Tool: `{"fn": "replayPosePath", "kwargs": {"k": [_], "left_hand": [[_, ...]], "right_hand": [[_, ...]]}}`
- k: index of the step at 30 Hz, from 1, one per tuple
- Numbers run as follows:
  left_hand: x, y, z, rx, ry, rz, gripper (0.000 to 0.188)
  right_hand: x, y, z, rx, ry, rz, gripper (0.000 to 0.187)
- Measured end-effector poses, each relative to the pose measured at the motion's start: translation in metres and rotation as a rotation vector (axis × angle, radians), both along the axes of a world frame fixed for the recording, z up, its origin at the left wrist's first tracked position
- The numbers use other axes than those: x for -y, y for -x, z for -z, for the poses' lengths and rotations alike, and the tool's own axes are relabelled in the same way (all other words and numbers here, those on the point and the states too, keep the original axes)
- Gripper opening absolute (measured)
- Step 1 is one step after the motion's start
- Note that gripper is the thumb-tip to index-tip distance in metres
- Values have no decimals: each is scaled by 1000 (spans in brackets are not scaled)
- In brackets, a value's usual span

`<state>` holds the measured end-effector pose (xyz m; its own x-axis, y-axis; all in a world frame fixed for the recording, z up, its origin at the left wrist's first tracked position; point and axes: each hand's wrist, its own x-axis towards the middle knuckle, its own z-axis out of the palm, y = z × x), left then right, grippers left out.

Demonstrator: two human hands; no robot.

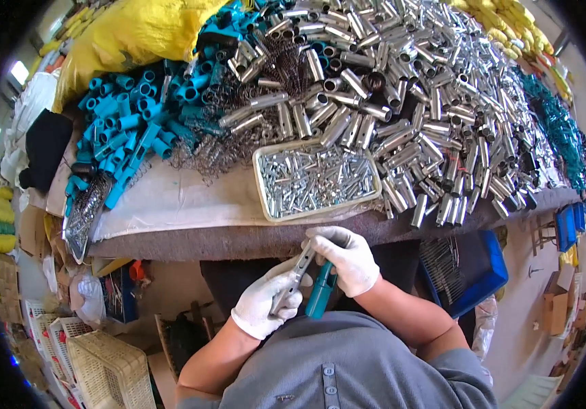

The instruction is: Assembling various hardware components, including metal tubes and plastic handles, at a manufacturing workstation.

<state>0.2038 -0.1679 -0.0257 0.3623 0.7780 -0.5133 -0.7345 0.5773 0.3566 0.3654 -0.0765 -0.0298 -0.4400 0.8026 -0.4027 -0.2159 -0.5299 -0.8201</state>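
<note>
My gloved left hand [269, 300] is wrapped round a shiny metal tube [301, 262] with small holes along its side. The tube slants up towards my gloved right hand [349, 260], whose thumb and forefinger are bent at its upper end. From under the right hand's curled fingers hangs a teal plastic sleeve [319, 294], its wider end pointing down at my shirt. The right hand's lower fingers hide its top. Just beyond my hands, a whitish tray [320, 217] full of small metal pins stands at the table's near edge.
Loose metal tubes [436, 129] are heaped across the table's right side. Teal plastic sleeves [126, 123] and wire springs [214, 157] pile up on the left, near a yellow sack [143, 31]. Below the table edge are a blue bin [480, 269] and a plastic crate [112, 368].
</note>
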Motion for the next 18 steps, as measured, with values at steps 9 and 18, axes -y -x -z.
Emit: {"fn": "replayPosePath", "kwargs": {"k": [9,18], "left_hand": [[-4,-3,5,-41,-13,-18,39],[-12,4,-12,-132,-71,-116,35]], "right_hand": [[-3,-1,2,7,-94,-40,23],[-77,-66,-32,-118,-187,372,28]]}}
